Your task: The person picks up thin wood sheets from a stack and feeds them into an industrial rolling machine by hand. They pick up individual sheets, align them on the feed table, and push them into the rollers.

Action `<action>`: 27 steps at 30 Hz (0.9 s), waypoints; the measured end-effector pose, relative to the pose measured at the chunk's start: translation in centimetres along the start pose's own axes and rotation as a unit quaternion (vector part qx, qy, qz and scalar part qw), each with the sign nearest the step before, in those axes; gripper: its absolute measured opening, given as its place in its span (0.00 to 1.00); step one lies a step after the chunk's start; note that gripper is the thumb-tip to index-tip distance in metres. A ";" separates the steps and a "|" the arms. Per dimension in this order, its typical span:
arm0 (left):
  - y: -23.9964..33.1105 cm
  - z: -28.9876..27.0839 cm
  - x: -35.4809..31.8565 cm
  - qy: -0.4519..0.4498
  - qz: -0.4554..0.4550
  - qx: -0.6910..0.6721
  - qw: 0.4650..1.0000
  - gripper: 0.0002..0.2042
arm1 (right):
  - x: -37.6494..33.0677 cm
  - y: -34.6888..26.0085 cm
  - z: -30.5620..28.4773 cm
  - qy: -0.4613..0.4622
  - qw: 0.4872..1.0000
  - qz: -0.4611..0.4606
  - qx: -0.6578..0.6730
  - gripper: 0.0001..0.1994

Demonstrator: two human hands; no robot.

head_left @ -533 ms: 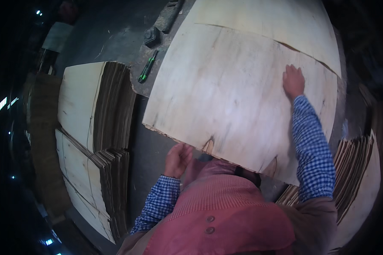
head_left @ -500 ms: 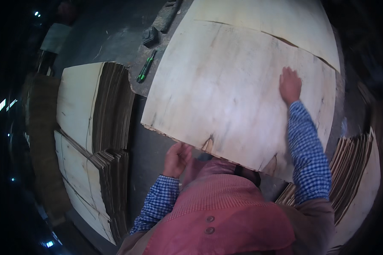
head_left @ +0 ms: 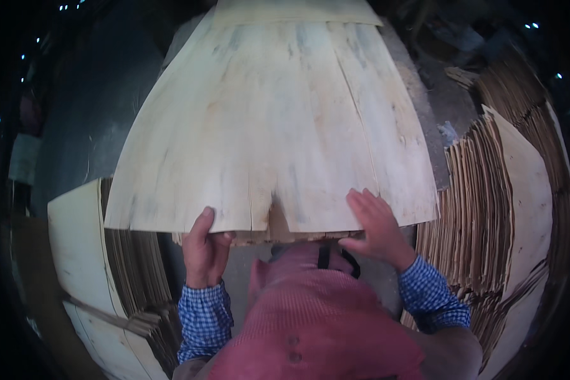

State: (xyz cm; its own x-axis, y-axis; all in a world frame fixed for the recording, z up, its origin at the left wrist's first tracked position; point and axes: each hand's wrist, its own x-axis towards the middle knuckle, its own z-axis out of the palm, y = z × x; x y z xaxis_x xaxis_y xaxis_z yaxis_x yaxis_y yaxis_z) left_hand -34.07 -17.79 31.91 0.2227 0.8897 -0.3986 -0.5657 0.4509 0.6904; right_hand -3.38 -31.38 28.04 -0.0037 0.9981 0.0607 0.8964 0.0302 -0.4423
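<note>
One pale wood sheet (head_left: 266, 139) lies on other sheets (head_left: 259, 238), with the left hand (head_left: 204, 253) gripping its near edge between thumb and fingers, the right hand (head_left: 381, 229) open over this same edge, and stacked sheets (head_left: 475, 209) standing to its left and right

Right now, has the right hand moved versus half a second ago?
Yes: the right hand came back toward the pink apron. Against the wood-sheet stack at right, it was past the far end; now it's alongside.
</note>
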 end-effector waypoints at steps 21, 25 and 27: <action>-4.1 -5.4 0.3 -0.035 -0.089 -0.059 0.994 0.17 | 0.7 -0.4 -3.2 0.116 0.992 -0.023 -0.055 0.33; -3.2 -1.4 5.0 -0.053 -0.042 -0.067 0.995 0.16 | 5.4 3.2 -3.6 0.123 0.990 -0.039 -0.051 0.32; -3.5 -1.8 6.5 -0.058 -0.039 -0.078 0.994 0.16 | 8.0 5.1 -3.6 0.129 0.989 -0.042 -0.054 0.32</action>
State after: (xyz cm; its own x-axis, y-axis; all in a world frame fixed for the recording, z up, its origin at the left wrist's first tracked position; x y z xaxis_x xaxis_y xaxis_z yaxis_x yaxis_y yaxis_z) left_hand -32.03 -13.69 25.79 0.3561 0.8590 -0.3678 -0.6581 0.5100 0.5540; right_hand 2.77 -23.43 29.46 0.0210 0.9456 0.3247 0.9400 0.0920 -0.3287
